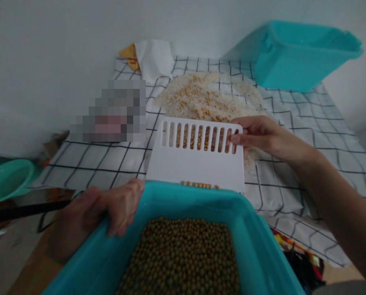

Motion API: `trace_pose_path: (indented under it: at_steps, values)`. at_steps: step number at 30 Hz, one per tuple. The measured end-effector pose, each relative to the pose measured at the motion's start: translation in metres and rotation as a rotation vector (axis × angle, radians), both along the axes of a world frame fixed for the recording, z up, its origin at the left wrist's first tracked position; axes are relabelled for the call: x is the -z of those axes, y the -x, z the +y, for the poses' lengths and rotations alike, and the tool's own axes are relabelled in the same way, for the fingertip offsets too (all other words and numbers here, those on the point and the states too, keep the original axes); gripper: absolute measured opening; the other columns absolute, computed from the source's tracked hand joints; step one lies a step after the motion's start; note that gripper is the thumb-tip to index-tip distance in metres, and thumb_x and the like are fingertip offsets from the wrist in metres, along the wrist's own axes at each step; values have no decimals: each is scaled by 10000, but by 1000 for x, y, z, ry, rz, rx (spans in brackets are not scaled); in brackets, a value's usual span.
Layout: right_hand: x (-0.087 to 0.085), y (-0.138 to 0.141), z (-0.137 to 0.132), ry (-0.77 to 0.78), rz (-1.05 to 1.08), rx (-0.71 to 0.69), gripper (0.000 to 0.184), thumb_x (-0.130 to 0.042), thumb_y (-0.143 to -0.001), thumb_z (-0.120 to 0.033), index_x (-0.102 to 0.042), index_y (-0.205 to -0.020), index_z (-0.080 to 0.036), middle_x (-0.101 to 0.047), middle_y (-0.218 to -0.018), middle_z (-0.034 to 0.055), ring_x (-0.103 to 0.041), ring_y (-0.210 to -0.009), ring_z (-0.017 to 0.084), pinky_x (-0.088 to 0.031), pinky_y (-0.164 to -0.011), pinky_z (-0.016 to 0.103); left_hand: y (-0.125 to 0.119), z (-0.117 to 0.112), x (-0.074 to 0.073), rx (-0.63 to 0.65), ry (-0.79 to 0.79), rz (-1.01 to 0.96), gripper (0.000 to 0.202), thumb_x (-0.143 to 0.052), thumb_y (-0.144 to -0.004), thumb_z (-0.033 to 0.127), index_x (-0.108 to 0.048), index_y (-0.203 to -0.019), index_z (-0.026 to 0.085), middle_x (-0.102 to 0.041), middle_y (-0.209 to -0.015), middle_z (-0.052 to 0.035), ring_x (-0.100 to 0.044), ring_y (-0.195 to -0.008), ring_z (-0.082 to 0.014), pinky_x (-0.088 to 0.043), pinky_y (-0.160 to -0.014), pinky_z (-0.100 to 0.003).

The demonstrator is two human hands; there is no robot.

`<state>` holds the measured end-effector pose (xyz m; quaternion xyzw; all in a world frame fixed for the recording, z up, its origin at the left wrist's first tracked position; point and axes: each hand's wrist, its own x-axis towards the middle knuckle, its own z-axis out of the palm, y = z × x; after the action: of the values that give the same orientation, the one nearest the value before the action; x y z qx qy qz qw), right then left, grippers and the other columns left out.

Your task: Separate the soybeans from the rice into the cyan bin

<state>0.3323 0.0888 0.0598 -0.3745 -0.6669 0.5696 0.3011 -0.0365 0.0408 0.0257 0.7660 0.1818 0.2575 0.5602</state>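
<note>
My right hand [263, 133] pinches the right end of a white slotted board [195, 164], thumb on its face. The board leans with its lower edge at the far rim of a turquoise bin [263, 233]. Several soybeans [201, 185] lie in a row along that lower edge. My left hand [118, 207] is wrapped over the bin's left rim. Many round beans [186, 254] cover the bottom of this bin. Behind the board, more yellow beans [206, 110] lie scattered among pale grains [173, 92] on the checked cloth, partly seen through the slots.
A second turquoise bin [296, 61] stands at the back right of the checked tablecloth [293, 155]. White cloth or paper [155, 59] sits by the wall. A green basin [11, 178] is low at the left. A dark strap or rod [29, 209] reaches toward my left wrist.
</note>
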Motion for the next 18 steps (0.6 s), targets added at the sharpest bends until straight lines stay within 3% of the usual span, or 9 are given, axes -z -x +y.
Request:
trace_pose_path:
  at_steps: [5, 10, 14, 18]
  values:
    - [-2, -3, -2, -31, 25, 39, 216, -757, -910, -381, -763, -889, -166, -775, -781, 32, -721, -641, 151, -570, -561, 253, 2, -1, -2, -42, 9, 1, 640, -74, -1106, 370, -527, -669, 254, -617, -583, 50, -610, -568, -154, -484, -911, -348]
    - [-2, -3, -1, -40, 40, 91, 280, -798, -872, -438, -739, -827, -168, -740, -739, 24, -694, -619, 145, -545, -536, 245, 0, 1, 0, 26, 11, 16, 643, -99, -1113, 401, -548, -676, 256, -640, -594, 49, -637, -584, -154, -492, -923, -344]
    - [0, -5, 1, -88, 69, 194, 238, -785, -886, -403, -722, -825, -182, -721, -748, 17, -689, -646, 146, -546, -554, 247, -9, -10, 5, -169, 82, -94, 642, -132, -1106, 409, -511, -612, 254, -566, -526, 54, -561, -519, -154, -483, -844, -337]
    - [0, -7, 3, -154, 50, 281, 207, -772, -898, -372, -707, -829, -188, -714, -745, 20, -692, -666, 156, -555, -568, 249, -11, -22, 11, -273, 189, -125, 659, -177, -1097, 418, -550, -574, 272, -560, -514, 47, -529, -495, -167, -457, -909, -327]
